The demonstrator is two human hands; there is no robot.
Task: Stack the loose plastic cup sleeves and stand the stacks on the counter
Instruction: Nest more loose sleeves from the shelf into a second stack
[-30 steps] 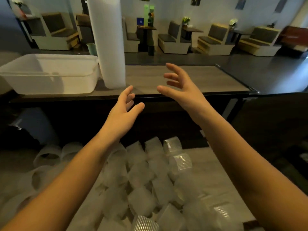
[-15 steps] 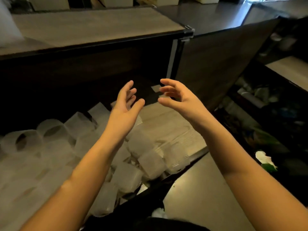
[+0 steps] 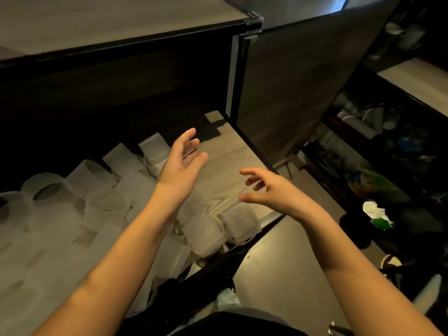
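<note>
Several loose translucent ribbed cup sleeves (image 3: 104, 202) lie in a heap on a low wooden shelf (image 3: 232, 151) under the counter (image 3: 109, 23). One sleeve (image 3: 238, 223) sits at the shelf's front right corner. My left hand (image 3: 180, 163) hovers above the pile with fingers straight and spread, holding nothing. To its right, my right hand (image 3: 269, 190) hangs over the shelf's right part, fingers loosely bent and apart, empty. The corner sleeve lies just below it.
A dark upright panel (image 3: 295, 88) stands at the shelf's right end. Beyond it lies a dark area of clutter (image 3: 378, 166), with crumpled white and green litter (image 3: 378, 214). Brown floor (image 3: 286, 267) shows below the shelf's front edge.
The view has tipped down from the counter, its tall sleeve stack and bin, to the shelf. Both hands have dropped toward the pile; the right hand has moved lower and its fingers have curled slightly.
</note>
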